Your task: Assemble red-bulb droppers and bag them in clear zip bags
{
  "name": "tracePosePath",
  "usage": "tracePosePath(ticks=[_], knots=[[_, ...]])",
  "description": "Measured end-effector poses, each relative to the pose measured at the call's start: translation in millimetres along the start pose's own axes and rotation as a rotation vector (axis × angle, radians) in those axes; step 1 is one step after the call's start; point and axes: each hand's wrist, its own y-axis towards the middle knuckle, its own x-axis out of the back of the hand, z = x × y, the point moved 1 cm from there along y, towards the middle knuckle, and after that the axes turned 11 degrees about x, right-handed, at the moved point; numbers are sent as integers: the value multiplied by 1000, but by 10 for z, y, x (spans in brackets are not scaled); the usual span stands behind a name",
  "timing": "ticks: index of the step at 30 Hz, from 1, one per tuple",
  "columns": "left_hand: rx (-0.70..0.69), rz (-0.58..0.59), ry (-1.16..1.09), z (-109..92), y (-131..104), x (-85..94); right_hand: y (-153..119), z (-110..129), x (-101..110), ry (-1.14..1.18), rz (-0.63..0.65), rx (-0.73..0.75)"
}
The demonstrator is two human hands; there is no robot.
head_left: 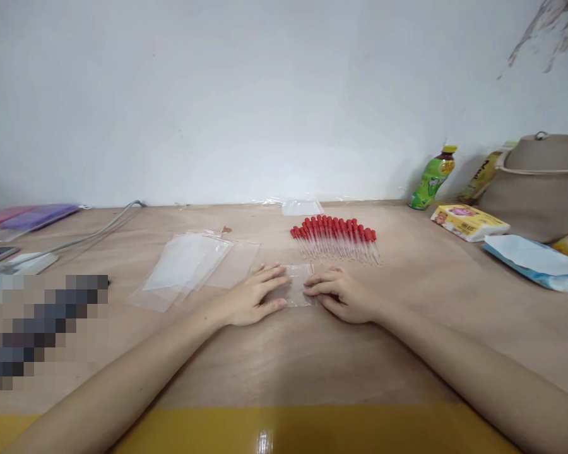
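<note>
A small clear plastic zip bag [297,287] lies flat on the table between my two hands. My left hand [260,295] rests palm down over its left part, fingers spread and thumb apart. On the bag's right edge, near the red zip line, are the fingertips of my right hand [343,295]; its fingers are loosely bent, with the thumb apart from them. Just beyond the hands lies a row of clear droppers [336,243] with red bulbs. Left of my left hand, several larger clear zip bags [187,261] overlap in a loose pile.
A grey cable [108,221] runs along the left. Pink and purple pouches [40,217] lie at the back left. On the right stand a green bottle [434,178], a yellow tissue pack [471,222], a blue-white packet [537,261] and a beige bag [539,195]. A wall closes the back.
</note>
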Motion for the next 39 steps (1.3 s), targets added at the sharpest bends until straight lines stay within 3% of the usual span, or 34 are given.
tracePosePath(ticks=[4,10,21,39], knots=[[-108,47,-4,-89,-33,-22,-53,-42,-15,102,-99,3],[-125,41,24,-18,-88,-78,-111,-71,36,-135,-219,-115],[-117,41,-16,-29,-111,-42,-110,-57,33,-90,-142,-24],[-99,66,2,-36,-108,-23,-131,-90,19,17,-147,36]])
